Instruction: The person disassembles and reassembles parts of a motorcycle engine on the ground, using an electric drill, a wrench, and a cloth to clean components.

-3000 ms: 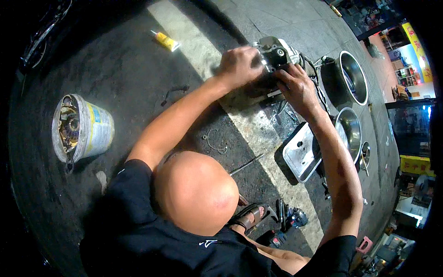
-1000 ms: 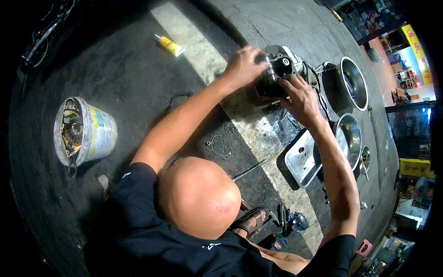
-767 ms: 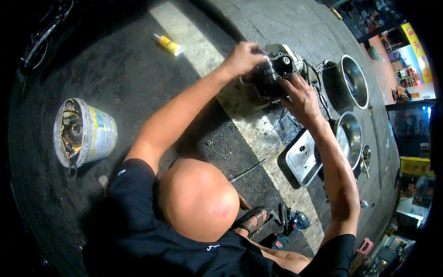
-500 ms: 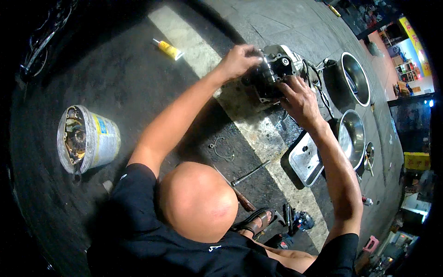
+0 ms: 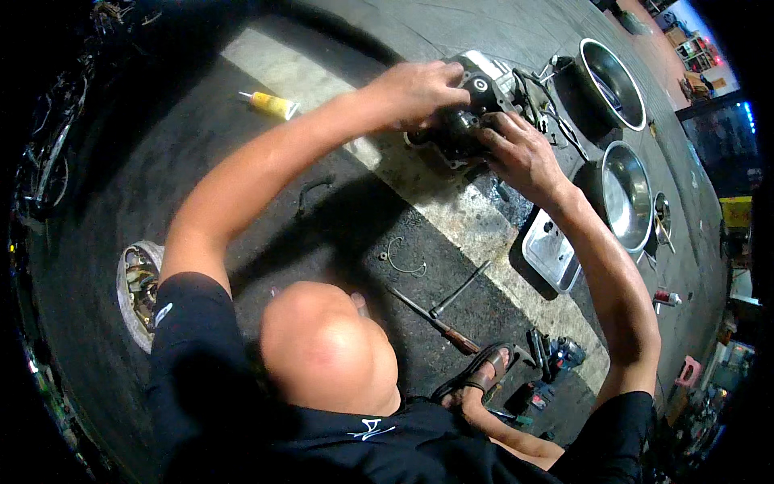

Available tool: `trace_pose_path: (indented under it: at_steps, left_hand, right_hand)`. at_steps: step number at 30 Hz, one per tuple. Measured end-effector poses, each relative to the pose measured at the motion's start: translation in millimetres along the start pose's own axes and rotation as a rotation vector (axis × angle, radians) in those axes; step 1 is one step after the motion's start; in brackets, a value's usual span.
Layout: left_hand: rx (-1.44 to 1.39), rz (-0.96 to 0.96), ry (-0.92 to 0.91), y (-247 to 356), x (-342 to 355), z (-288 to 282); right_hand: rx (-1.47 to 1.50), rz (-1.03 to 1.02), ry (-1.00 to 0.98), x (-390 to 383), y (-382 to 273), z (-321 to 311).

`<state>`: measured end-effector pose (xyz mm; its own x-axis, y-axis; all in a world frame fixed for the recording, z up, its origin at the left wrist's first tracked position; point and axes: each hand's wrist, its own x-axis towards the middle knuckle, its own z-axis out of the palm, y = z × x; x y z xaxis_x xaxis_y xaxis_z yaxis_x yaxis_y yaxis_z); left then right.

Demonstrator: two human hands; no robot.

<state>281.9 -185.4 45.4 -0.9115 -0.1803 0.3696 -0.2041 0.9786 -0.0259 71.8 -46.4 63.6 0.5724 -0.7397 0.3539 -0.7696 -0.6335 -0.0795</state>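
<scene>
Dark ground (image 5: 185, 129) stretched across most of the view, crossed by a worn pale stripe (image 5: 472, 222) that ran from upper left to lower right, with lit interiors beyond its far right side. On the stripe's upper part sat a metal engine unit (image 5: 461, 123), dark at its near side and silver at the far end.

Both hands were at it. The left hand (image 5: 427, 93) was on the unit's left side, fingers bent; whether they pinched anything could not be made out. The right hand (image 5: 524, 157) reached in from the right with curled fingers against the near right side, their tips partly hidden, so their grip was unclear too.

Black cables (image 5: 574, 141) trailed from the unit's right. A shallow metal tray (image 5: 556, 262) lay by the stripe's right edge, partly behind the right forearm (image 5: 617, 266), and two steel basins (image 5: 629, 210) stood farther right. Near the stripe's left edge lay a yellow tube (image 5: 272, 105). A curved wire (image 5: 403, 264) and a wooden-handled tool (image 5: 459, 339) rested left of the stripe, above a sandalled foot (image 5: 488, 375). Behind the left sleeve (image 5: 193, 323), a bucket (image 5: 123, 302) held metal parts (image 5: 142, 286).
</scene>
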Motion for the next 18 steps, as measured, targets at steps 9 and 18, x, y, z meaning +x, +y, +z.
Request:
trace_pose_path:
  at_steps: [9,18]
  left_hand:
    - [-0.106,0.294,0.110,-29.0,11.6,5.0]
    - [-0.023,0.160,0.148,-8.6,-2.1,-2.6]
  right_hand:
    - [0.044,0.040,-0.082,11.8,1.5,-12.4]
    - [-0.054,-0.017,-0.130,13.9,7.7,-17.9]
